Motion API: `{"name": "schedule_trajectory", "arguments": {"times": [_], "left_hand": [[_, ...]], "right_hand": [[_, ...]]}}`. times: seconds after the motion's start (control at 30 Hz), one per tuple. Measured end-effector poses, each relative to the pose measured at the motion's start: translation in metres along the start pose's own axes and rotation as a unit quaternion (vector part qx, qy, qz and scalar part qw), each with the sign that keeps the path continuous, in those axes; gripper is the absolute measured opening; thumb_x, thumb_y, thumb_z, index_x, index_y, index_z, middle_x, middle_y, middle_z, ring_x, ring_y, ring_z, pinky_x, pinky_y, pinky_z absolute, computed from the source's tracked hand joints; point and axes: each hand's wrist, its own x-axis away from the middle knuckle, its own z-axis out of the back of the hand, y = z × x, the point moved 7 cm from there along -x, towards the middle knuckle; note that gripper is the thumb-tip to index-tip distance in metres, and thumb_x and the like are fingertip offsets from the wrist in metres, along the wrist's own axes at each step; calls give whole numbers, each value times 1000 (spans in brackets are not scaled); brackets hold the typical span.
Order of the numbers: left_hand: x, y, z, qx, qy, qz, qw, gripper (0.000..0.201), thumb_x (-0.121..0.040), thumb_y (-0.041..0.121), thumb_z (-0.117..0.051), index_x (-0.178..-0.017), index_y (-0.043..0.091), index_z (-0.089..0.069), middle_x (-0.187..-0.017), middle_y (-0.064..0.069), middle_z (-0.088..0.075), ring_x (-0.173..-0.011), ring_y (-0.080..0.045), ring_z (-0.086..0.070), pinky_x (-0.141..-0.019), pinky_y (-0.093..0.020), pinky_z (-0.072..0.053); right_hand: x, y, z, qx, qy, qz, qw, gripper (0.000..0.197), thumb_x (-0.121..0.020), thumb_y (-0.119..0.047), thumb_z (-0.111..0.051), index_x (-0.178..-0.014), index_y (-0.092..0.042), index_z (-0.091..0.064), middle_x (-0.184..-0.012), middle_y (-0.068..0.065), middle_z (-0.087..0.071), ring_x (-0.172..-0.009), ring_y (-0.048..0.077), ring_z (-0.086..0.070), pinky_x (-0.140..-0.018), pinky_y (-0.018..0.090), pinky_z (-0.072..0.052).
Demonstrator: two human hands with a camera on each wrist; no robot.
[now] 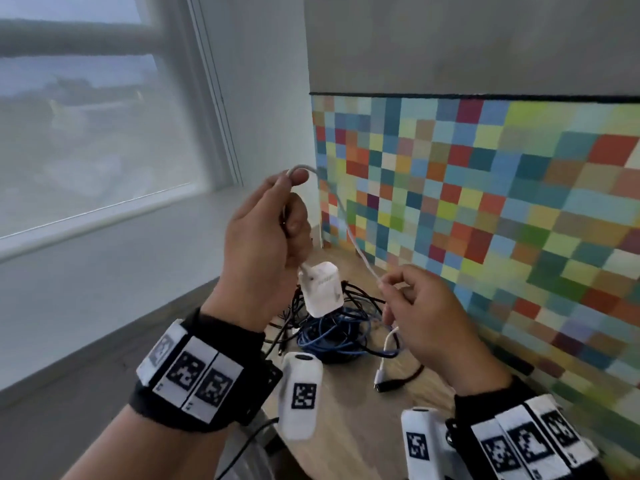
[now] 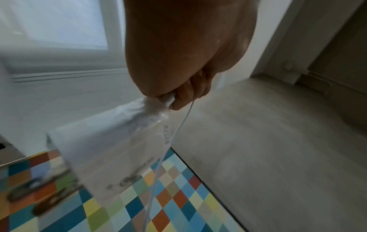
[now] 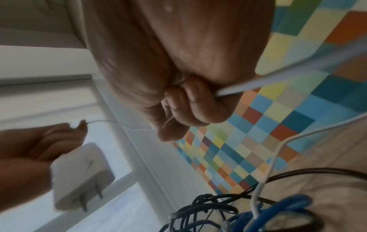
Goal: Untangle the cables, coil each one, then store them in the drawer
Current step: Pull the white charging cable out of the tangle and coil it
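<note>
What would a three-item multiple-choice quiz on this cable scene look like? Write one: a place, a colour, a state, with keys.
1. Where does the white power adapter sit?
A. Flat on the desk
B. Hanging below the left hand
C. On the window sill

2. What colour is the coiled cable lying on the wooden desk?
A. Blue
B. Red
C. Yellow

3. How is the thin white cable held?
A. Lying loose, untouched
B. By the left hand only
C. Strung between both hands

Answers: B, the adapter dangles under the left hand above the pile; A, its loops are blue; C, the right hand pinches its lower part while the left grips its top.
</note>
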Motion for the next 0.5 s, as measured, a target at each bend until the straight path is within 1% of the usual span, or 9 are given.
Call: {"name": "schedule_trajectory", "arguments": {"times": [0.07,0.13,0.2,0.23,0.3,0.37,0.4,0.47,0.5], "left_hand": [[9,2,24,35,39,-5,999,23,-108,27,-47,-102,18,-67,-58,3,-26,-45,-10,-17,-43,-26,-13],[18,6,53,73,91,-16,993,20,-107,27,-49,-102,20,-67,-56,5,-25,-45,-10,-15,-43,-26,-13],[27,9,77,93,127,-26,987,21,-107,26,-48,-103,22,-68,-55,6,-28,-45,-10,-15,-42,-25,-14],[32,8,86,92,135,-29,986,22,-108,26,-47,-105,21,-68,-56,5,-30,-46,-10,-17,-42,-25,-15],[41,4,97,70,134,-29,988,25,-109,25,-46,-113,18,-69,-57,3,-39,-45,-11,-21,-41,-25,-18],[50,-5,99,40,109,-25,993,28,-109,22,-44,-121,14,-68,-60,-2,-47,-42,-12,-25,-40,-26,-17],[55,-9,98,23,97,-22,995,28,-109,20,-43,-121,13,-67,-62,-4,-50,-41,-14,-26,-42,-29,-16],[64,-15,97,-20,80,-16,996,27,-109,14,-41,-116,11,-67,-68,-7,-57,-42,-16,-33,-44,-29,-19],[68,-17,95,-47,73,-13,996,26,-108,11,-41,-112,10,-67,-71,-7,-60,-44,-17,-37,-44,-26,-24]], "right_hand": [[7,1,5,6,20,0,1000,26,-104,-31,-57,-79,-29,-62,-63,-1,-65,-52,6,-55,-58,30,-48],[15,1,8,16,34,5,999,30,-103,-32,-60,-74,-33,-63,-64,-3,-63,-59,11,-59,-63,33,-49],[23,1,6,1,26,2,1000,21,-100,-31,-65,-79,-35,-68,-70,-5,-69,-67,10,-65,-68,34,-52],[28,0,3,-14,16,3,1000,14,-97,-29,-70,-85,-33,-72,-74,-6,-72,-70,10,-67,-70,34,-54],[40,-9,-6,-44,-2,18,999,9,-93,-22,-74,-90,-29,-76,-76,-4,-73,-69,9,-67,-66,24,-54],[51,-18,-10,-75,5,35,997,16,-97,-19,-67,-93,-29,-78,-74,0,-71,-60,2,-63,-59,12,-49],[55,-21,-11,-69,14,41,997,20,-99,-21,-63,-93,-31,-79,-74,0,-70,-62,3,-65,-59,10,-48],[60,-23,-18,19,20,48,998,22,-102,-28,-59,-97,-38,-78,-75,-9,-71,-72,3,-68,-62,9,-48],[63,-24,-26,90,2,44,995,22,-103,-30,-58,-108,-40,-77,-75,-18,-70,-71,0,-65,-59,11,-46]]}}
